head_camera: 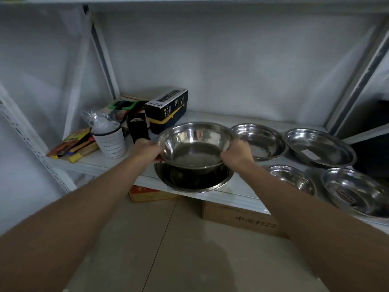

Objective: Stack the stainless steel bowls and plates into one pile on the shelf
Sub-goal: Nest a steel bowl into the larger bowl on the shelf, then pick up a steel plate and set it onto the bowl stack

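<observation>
I hold a deep stainless steel bowl (pixel 194 142) by its rim, my left hand (pixel 147 151) on its left edge and my right hand (pixel 236 152) on its right edge. It hangs just above a wider steel bowl (pixel 193 182) that rests at the front of the white shelf (pixel 237 186). To the right lie more steel pieces: a bowl (pixel 261 142) at the back, a flat plate (pixel 320 147) beyond it, a small bowl (pixel 292 179) in front, and a large plate (pixel 355 190) at the front right.
On the shelf's left stand a white perforated container (pixel 110 142), a dark spray bottle box (pixel 167 110), a small black box (pixel 139 128) and coloured packets (pixel 73 145). Cardboard boxes (pixel 242 218) sit on the tiled floor below. Shelf uprights rise at both sides.
</observation>
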Demonstrator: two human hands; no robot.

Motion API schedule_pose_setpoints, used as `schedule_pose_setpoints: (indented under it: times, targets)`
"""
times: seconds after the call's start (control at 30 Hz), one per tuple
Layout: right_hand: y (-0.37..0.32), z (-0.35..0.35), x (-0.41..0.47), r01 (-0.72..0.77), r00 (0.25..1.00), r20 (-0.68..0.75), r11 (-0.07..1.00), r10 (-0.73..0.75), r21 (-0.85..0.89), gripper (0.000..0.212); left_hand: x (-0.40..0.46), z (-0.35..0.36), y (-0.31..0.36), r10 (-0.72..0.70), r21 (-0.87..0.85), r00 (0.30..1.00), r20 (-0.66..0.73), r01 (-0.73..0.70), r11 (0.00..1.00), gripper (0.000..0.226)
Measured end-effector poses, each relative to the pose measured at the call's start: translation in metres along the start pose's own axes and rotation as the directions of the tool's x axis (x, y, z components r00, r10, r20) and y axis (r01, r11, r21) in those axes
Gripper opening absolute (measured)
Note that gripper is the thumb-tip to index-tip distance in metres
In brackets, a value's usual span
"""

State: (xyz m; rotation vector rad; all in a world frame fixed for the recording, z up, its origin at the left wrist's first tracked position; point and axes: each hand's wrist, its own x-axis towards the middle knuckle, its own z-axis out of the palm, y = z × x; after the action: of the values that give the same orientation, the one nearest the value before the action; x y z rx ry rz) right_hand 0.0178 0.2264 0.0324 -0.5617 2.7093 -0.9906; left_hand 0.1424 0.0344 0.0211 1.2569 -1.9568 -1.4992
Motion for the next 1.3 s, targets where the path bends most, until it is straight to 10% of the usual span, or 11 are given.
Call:
schedule_pose_setpoints:
  times: [0.27,0.6,0.93,1.3]
  targets:
    - [0.036,0.029,0.004,0.074,0.987,0.161,0.952,-0.026,-0.296,0.048,-0.001,-0.002,-0.033,-0.001,0.362,0.999,0.041,-0.014,0.932,0.027]
    - [0.048,0.021,0.018,0.115,0.973,0.223,0.962,-0.059,-0.248,0.046,0.001,0.025,-0.021,0.079,0.695,0.997,-0.012,-0.048,0.718,0.051]
    - [0.101,-0.061,0.047,-0.002,1.0,0.027,0.969,0.009,-0.246,0.046,-0.013,0.111,0.014,0.33,0.446,0.932,0.147,-0.361,0.819,0.039]
    - [0.176,-0.128,0.094,-0.106,0.985,-0.169,0.877,0.029,-0.468,0.037,-0.014,0.2,0.046,0.512,0.444,0.815,0.272,-0.578,0.685,0.025]
